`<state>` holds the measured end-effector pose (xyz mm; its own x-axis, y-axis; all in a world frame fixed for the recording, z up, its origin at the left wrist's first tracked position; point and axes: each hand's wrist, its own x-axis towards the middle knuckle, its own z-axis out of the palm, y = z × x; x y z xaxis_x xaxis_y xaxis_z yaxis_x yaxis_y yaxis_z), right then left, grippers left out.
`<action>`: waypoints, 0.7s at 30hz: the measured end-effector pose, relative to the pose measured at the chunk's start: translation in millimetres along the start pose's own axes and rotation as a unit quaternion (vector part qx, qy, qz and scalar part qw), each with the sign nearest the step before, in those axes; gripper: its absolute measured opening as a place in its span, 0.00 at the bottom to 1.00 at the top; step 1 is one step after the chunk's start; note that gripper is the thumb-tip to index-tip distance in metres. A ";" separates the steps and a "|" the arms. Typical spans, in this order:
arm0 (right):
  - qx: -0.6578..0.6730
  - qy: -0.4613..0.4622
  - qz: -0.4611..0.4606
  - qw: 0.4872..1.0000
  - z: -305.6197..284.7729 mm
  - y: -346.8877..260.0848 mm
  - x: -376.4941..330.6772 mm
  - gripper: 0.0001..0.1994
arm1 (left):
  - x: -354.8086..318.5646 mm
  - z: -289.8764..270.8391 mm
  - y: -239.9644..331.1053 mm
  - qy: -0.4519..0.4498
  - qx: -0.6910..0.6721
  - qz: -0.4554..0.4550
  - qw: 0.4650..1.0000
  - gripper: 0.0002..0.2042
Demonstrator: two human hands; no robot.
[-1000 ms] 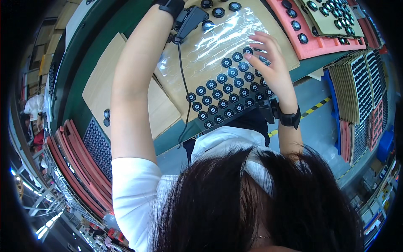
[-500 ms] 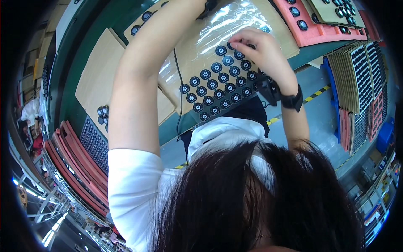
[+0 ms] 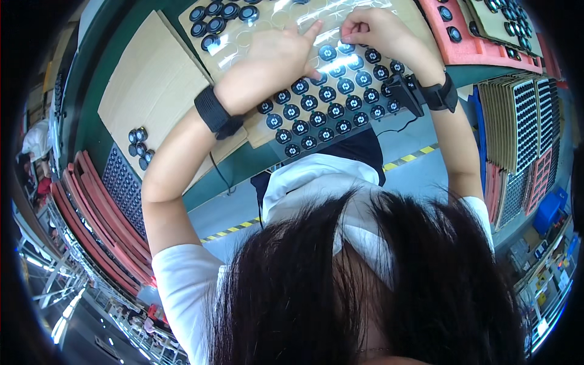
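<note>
A clear plastic blister tray (image 3: 272,126) lies on brown cardboard, its nearer part filled with rows of round black parts (image 3: 336,110) that bear a white mark. My left hand (image 3: 277,58) reaches flat across the left of the tray, thumb and index finger spread apart, holding nothing visible. At the far edge of the filled rows, my right hand (image 3: 383,31) is closed in a pinch on a round black part (image 3: 347,47). Glare on the film partly hides the pockets around both hands. Several loose round black parts (image 3: 215,24) lie beyond my left hand.
A cardboard sheet (image 3: 152,73) lies on the green table at left, with round parts (image 3: 140,148) near its edge. A pink foam tray (image 3: 468,56) sits at far right. Stacked trays (image 3: 499,121) stand to the right, pink trays (image 3: 100,213) at left. A cable (image 3: 220,173) hangs nearby.
My left hand has come back from beyond the top of the view and now lies over the tray. My right hand stays pinched at the far rows. The view has shifted slightly.
</note>
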<state>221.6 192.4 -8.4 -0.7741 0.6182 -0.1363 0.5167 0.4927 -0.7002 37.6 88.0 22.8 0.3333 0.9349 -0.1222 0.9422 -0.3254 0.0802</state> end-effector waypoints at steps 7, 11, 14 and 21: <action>0.226 -0.140 -0.020 0.964 -26.3 -5.5 0.2 0.02 | -3.3 16.1 -1.1 -0.004 -0.036 -0.032 0.999 0.39; 0.325 -0.166 0.036 0.930 -31.2 -14.6 -9.7 0.10 | -4.5 22.5 -8.1 0.084 -0.046 0.027 0.995 0.40; 0.241 -0.052 -0.089 0.965 -3.9 -19.2 -8.7 0.29 | -12.4 27.9 -17.7 0.078 -0.098 0.020 0.992 0.41; 0.180 0.006 -0.060 0.982 16.2 -37.0 -13.4 0.32 | -20.4 32.9 -19.3 0.068 -0.138 0.020 0.988 0.44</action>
<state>207.0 156.0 7.9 -0.8165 0.5765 -0.0311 0.2571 0.3148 -0.9137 13.8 70.5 -8.7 0.3442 0.9387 0.0190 0.8764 -0.3285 0.3521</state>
